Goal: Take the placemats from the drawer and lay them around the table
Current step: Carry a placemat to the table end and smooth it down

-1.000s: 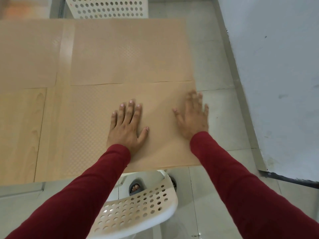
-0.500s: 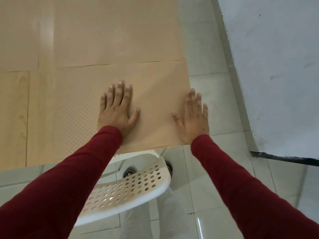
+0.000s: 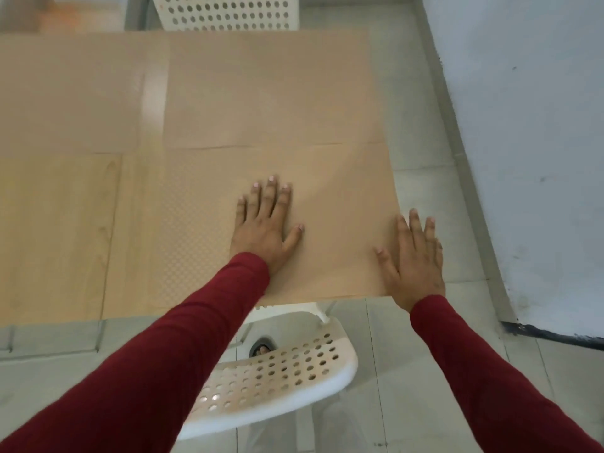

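A tan textured placemat (image 3: 336, 197) lies flat on the near right corner of the light wooden table (image 3: 55, 230). My left hand (image 3: 264, 227) rests flat on its middle, fingers spread. At the mat's right edge, by the table corner, my right hand (image 3: 413, 259) lies flat and open, partly past the edge. A second placemat (image 3: 268, 93) covers the far right of the table, and a third placemat (image 3: 68, 96) lies at the far left. Both sleeves are dark red.
A white perforated chair (image 3: 277, 384) stands under the near table edge right below my arms. Another white perforated chair (image 3: 225, 11) is at the far side. A pale wall (image 3: 523, 125) runs along the right, with tiled floor (image 3: 421, 152) between it and the table.
My right hand has slid outward to the mat's right edge and back toward me. The left hand stays flat on the mat. The camera view has tilted down and then back up.
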